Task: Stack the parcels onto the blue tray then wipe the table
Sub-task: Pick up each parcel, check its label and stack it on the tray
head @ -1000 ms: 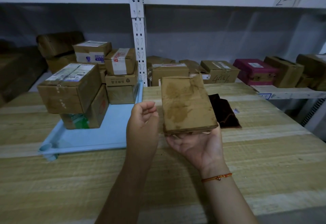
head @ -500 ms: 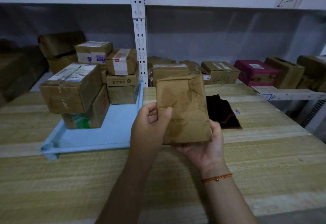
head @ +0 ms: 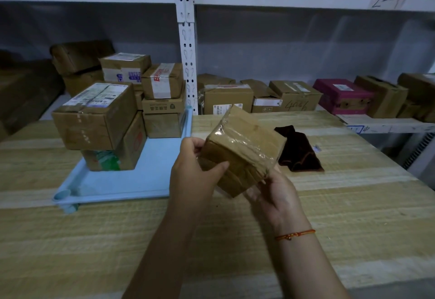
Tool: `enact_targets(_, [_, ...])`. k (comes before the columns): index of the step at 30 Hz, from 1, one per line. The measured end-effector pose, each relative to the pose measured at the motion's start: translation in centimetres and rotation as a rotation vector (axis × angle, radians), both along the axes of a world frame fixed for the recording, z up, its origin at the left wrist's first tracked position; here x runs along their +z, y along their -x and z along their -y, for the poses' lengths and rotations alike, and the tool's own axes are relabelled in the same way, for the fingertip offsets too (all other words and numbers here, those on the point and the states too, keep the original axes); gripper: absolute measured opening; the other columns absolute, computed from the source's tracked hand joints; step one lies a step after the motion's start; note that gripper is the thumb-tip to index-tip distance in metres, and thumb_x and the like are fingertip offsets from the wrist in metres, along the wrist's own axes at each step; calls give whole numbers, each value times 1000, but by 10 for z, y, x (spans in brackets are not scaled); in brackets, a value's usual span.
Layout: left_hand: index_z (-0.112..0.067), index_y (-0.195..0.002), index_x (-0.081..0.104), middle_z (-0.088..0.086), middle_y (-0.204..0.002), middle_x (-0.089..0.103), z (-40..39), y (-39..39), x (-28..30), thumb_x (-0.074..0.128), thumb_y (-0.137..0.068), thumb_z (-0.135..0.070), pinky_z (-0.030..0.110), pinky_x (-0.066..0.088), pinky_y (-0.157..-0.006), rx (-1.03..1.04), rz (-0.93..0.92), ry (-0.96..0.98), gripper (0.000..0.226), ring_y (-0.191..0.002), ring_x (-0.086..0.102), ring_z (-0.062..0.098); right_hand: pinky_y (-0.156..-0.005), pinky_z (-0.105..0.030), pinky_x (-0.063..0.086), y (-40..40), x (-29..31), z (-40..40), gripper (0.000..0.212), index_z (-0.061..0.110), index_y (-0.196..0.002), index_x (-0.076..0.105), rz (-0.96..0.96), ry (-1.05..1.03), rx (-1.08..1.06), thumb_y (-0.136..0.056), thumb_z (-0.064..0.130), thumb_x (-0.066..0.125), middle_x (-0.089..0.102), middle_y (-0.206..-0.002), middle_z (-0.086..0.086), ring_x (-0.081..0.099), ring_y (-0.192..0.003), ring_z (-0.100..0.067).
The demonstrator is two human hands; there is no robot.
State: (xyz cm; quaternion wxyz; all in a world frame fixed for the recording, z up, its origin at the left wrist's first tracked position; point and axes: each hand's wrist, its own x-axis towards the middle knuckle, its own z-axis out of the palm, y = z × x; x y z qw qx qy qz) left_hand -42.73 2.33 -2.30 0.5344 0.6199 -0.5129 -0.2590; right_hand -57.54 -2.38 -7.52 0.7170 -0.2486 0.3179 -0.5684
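White shelving backs the pale worktop (head: 353, 204). Several parcels are already stacked on the tray (head: 131, 183), left of the fingers. Both hands, left (head: 193, 174) and right (head: 273, 193), grip one brown, tape-wrapped parcel (head: 242, 148), held tilted above the worktop. The cloth (head: 299, 150) waits, so wiping looks not yet begun.

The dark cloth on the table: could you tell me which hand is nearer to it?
Right. The right hand holds the parcel just in front of the dark cloth; the left hand grips the parcel's far side, nearer the blue tray.
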Motion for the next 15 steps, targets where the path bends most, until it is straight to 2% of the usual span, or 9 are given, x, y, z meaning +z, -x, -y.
enact_targets(2, [-29,-103,47,-23,-96,54,1,-1,-3,80,-76,-13,15,39,-73,-6,10,6,46,-100,51,1,-55,-23,53,-2,5,-3,29,20,-107,70,-64,13,-24,-92,3,53,70,-93,-10,66,-72,-17])
enact_targets(3, [-29,-103,47,-23,-96,54,1,-2,-4,79,-76,-12,16,39,-73,-11,3,3,46,-98,50,0,-57,-25,52,-3,7,-3,28,18,-110,69,-96,12,-43,-92,3,53,70,-96,-13,66,-75,-19])
enact_targets(6, [-28,-106,47,-22,-100,55,3,-4,-7,78,-78,-11,15,39,-72,-21,-25,-9,45,-95,48,-3,-84,-40,54,-7,13,-3,31,13,-118,66,-116,12,-96,-93,-2,53,70,-114,-19,67,-94,-29])
enact_targets(11, [-24,-107,50,-9,-120,61,2,-5,-10,73,-83,-13,21,41,-77,-34,-1,19,35,-111,52,7,-102,-56,46,-8,19,-4,35,7,-122,64,-57,24,-137,-93,-6,50,66,-120,-24,62,-112,-38])
enact_targets(13, [-29,-101,57,-8,-131,59,2,-5,-7,61,-92,-11,28,44,-92,-21,-27,15,21,-122,51,11,-99,-52,50,-7,19,-5,32,9,-119,66,-20,13,-152,-93,-3,52,70,-114,-21,64,-111,-37])
enact_targets(15, [-31,-91,66,-14,-127,60,1,-7,-3,50,-95,-5,36,44,-102,-8,-145,-23,30,-123,52,12,-81,-43,59,-3,18,-3,30,11,-119,68,21,7,-138,-92,4,57,74,-105,-16,71,-99,-31])
